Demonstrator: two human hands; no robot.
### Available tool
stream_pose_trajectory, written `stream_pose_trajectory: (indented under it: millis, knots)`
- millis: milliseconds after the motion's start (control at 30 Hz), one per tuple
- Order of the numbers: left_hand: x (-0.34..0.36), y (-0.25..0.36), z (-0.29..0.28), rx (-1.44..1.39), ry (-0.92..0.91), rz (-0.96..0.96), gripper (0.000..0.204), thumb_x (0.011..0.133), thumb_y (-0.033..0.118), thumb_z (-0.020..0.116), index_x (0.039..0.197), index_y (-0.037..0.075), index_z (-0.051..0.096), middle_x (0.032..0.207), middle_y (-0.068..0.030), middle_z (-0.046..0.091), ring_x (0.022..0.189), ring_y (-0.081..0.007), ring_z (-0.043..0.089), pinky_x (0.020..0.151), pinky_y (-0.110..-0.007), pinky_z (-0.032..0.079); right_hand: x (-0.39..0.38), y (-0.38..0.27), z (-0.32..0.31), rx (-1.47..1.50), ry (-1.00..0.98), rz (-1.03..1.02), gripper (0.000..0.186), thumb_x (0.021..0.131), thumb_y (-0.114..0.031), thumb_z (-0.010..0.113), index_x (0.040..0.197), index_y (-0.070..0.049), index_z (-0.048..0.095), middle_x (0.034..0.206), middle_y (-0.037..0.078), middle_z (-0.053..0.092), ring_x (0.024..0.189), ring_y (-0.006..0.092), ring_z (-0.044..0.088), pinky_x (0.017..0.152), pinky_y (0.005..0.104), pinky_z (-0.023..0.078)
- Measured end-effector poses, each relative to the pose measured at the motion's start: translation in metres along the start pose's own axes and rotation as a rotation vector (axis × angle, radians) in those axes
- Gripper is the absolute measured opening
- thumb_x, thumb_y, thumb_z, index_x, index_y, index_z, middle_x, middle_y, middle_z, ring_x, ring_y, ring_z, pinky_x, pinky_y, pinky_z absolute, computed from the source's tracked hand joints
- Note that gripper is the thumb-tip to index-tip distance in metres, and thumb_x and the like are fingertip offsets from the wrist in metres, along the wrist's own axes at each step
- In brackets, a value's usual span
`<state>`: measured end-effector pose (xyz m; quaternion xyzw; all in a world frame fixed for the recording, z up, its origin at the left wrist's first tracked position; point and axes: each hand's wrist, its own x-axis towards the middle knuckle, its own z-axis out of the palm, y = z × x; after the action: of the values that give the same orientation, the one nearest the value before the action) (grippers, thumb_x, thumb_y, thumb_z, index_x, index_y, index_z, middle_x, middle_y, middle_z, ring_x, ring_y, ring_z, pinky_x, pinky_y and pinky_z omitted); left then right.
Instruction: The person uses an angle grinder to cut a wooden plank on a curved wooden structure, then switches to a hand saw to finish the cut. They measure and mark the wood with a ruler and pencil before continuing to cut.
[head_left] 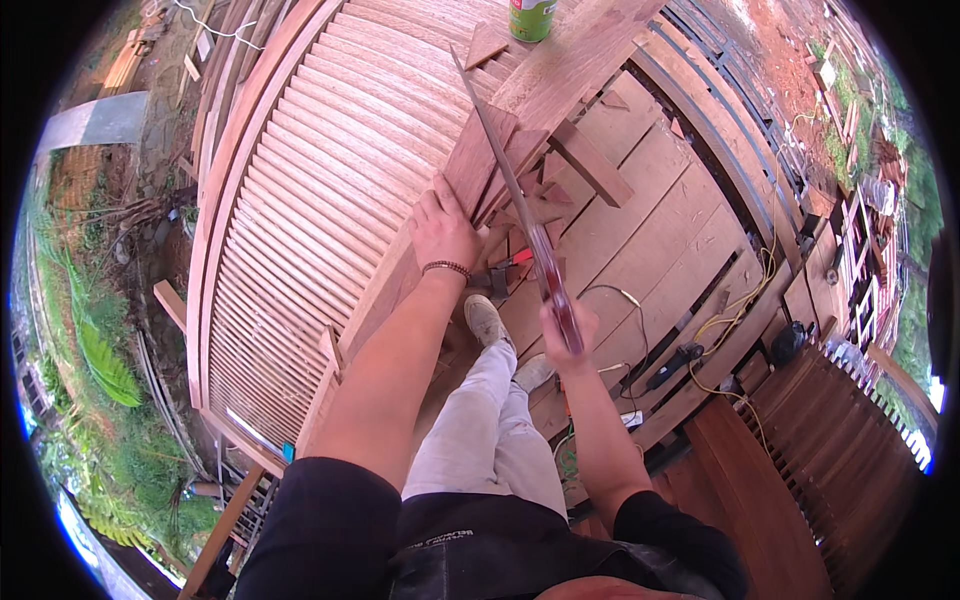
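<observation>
My right hand (570,328) is wrapped round the brown handle of a handsaw (507,172). Its long, thin blade points up and to the left, across the end of a short reddish-brown board (480,150). My left hand (444,226) grips that board near its lower end, fingers over the top and thumb at the side. The board lies on a long plank (575,62) along the edge of a large slatted wooden panel (330,160). Whether the blade's teeth touch the wood, I cannot tell.
A green can (531,18) stands on the plank at the far end, beside a triangular offcut (486,46). Below the saw, a hammer (490,278) and several offcuts lie about. A black power tool (676,366) and yellow cords (735,318) are on the plank floor to the right.
</observation>
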<state>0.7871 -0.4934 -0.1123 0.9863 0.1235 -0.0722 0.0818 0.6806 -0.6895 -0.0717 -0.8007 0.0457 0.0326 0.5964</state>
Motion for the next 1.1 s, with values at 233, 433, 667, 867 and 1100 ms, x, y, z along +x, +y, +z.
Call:
stream_pose_trajectory:
  millis: [233, 433, 667, 867, 1100]
  knots:
    - [0.001, 0.010, -0.005, -0.058, -0.041, -0.004, 0.119, 0.066, 0.038, 0.088, 0.157, -0.004, 0.025, 0.125, -0.0170, 0.052, 0.117, -0.0350, 0.053, 0.102, -0.045, 0.043, 0.034, -0.003, 0.007, 0.027, -0.012, 0.063, 0.008, 0.088, -0.001, 0.067, 0.080, -0.002, 0.066, 0.060, 0.010, 0.057, 0.052, 0.0234, 0.060, 0.052, 0.0350, 0.045]
    - [0.007, -0.002, -0.003, -0.043, 0.005, -0.011, 0.120, 0.065, 0.037, 0.088, 0.158, -0.004, 0.024, 0.127, -0.0181, 0.052, 0.117, -0.0359, 0.053, 0.103, -0.046, 0.043, -0.059, 0.015, -0.024, -0.006, 0.038, -0.140, 0.007, 0.085, -0.001, 0.070, 0.079, -0.002, 0.066, 0.063, 0.012, 0.060, 0.057, 0.0267, 0.065, 0.054, 0.0350, 0.046]
    - [0.010, 0.011, -0.005, -0.053, 0.009, 0.005, 0.122, 0.065, 0.038, 0.090, 0.158, -0.003, 0.023, 0.125, -0.0184, 0.052, 0.116, -0.0364, 0.054, 0.101, -0.046, 0.043, 0.062, 0.002, 0.014, 0.032, 0.001, 0.032, 0.008, 0.087, -0.006, 0.069, 0.081, -0.002, 0.065, 0.065, 0.009, 0.062, 0.058, 0.0237, 0.064, 0.056, 0.0342, 0.047]
    - [0.009, -0.002, 0.000, 0.017, 0.040, 0.034, 0.122, 0.067, 0.054, 0.086, 0.155, -0.006, 0.029, 0.122, -0.0170, 0.052, 0.112, -0.0341, 0.053, 0.096, -0.045, 0.044, -0.046, 0.002, -0.031, -0.102, -0.030, -0.083, 0.007, 0.086, -0.007, 0.068, 0.085, 0.000, 0.068, 0.065, 0.009, 0.063, 0.059, 0.0227, 0.065, 0.058, 0.0328, 0.049]
    - [0.007, 0.011, -0.011, -0.038, -0.064, -0.014, 0.114, 0.073, 0.045, 0.082, 0.157, -0.004, 0.024, 0.132, -0.0208, 0.050, 0.124, -0.0362, 0.051, 0.106, -0.046, 0.041, -0.035, -0.050, -0.055, -0.011, 0.126, -0.268, 0.009, 0.082, -0.005, 0.071, 0.086, 0.002, 0.068, 0.078, 0.016, 0.068, 0.062, 0.0281, 0.067, 0.059, 0.0353, 0.053]
